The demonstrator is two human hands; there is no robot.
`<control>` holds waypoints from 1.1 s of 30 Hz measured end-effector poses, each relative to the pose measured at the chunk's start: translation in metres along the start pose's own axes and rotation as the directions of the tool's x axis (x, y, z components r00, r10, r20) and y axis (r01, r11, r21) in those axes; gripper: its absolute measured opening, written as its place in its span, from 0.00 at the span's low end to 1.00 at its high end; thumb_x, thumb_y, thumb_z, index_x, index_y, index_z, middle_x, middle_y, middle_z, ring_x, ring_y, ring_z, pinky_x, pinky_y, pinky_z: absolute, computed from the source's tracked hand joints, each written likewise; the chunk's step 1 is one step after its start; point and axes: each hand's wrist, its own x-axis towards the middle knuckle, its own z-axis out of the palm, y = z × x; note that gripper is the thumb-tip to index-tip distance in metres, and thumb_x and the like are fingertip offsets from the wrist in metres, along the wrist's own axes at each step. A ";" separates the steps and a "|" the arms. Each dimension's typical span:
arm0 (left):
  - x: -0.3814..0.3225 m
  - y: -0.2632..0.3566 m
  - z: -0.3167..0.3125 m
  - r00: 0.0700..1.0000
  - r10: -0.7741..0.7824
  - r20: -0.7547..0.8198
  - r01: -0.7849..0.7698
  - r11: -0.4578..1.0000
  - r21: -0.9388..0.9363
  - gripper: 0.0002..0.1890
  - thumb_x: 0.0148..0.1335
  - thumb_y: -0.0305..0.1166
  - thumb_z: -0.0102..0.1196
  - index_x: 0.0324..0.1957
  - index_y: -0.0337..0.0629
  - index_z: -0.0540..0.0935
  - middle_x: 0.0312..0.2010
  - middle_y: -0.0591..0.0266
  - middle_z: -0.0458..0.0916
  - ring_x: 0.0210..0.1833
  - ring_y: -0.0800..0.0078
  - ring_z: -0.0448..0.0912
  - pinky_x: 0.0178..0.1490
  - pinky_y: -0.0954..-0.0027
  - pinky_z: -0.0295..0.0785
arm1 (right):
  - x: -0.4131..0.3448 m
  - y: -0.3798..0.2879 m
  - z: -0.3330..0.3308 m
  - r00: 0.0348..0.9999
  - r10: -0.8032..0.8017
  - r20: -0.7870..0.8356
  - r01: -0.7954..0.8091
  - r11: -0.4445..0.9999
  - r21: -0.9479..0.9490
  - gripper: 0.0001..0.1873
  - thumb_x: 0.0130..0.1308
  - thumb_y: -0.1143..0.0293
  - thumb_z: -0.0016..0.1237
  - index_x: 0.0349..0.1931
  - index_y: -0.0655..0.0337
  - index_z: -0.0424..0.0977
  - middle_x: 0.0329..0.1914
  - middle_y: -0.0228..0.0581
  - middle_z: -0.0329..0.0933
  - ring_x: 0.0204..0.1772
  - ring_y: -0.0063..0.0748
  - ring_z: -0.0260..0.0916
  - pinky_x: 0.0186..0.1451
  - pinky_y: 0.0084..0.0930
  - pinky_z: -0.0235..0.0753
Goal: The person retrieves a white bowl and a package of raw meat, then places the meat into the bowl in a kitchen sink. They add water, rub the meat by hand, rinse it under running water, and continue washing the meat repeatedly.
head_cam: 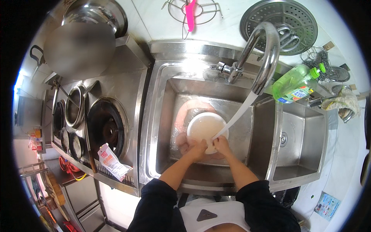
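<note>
A white bowl (pixel 200 123) of cloudy liquid sits in the large stainless steel sink basin (pixel 243 145). Water (pixel 236 116) streams from the curved chrome faucet (pixel 268 43) into the bowl's right side. Over the near left rim, my left hand (pixel 198 150) is bent with its fingertips inside the bowl. Close to the falling stream, my right hand (pixel 221 145) curls at the near right rim. Whether either hand grips something is hidden by the fingers and water. Pale pink pieces, apparently raw meat or offal (pixel 182 116), lie around the bowl.
A green dish soap bottle (pixel 292 82) lies tilted on the right ledge, beside a smaller sink basin (pixel 298 139). Left of the sink stands a wok burner (pixel 108 127) with a printed packet (pixel 113 162) at its edge. A perforated steamer plate (pixel 298 20) leans behind the faucet.
</note>
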 end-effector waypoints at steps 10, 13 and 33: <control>-0.010 0.013 -0.004 1.000 0.013 -0.011 -0.013 1.000 -0.017 0.12 0.64 0.37 0.48 0.42 0.40 0.77 0.39 0.43 0.79 0.42 0.48 0.79 0.47 0.54 0.71 | 0.000 0.039 0.062 0.893 -0.371 0.253 0.445 0.807 -0.388 0.13 0.59 0.67 0.46 0.44 0.59 0.75 0.47 0.50 0.75 0.53 0.50 0.70 0.51 0.44 0.70; -0.027 -0.012 -0.009 0.991 -0.014 0.137 0.023 0.997 -0.069 0.13 0.64 0.37 0.48 0.44 0.40 0.77 0.41 0.44 0.79 0.46 0.48 0.78 0.49 0.55 0.71 | 0.008 0.032 0.037 0.960 0.020 0.280 0.170 0.752 -0.637 0.17 0.61 0.61 0.46 0.46 0.60 0.74 0.48 0.50 0.74 0.53 0.51 0.70 0.52 0.45 0.69; -0.049 -0.059 -0.050 0.874 -0.476 0.094 0.485 0.864 -0.136 0.10 0.63 0.33 0.48 0.41 0.41 0.80 0.41 0.50 0.81 0.47 0.55 0.79 0.52 0.59 0.71 | 0.004 0.027 0.017 0.916 -0.386 0.110 0.380 0.746 -0.546 0.10 0.53 0.69 0.52 0.33 0.64 0.73 0.33 0.46 0.74 0.46 0.49 0.71 0.43 0.44 0.72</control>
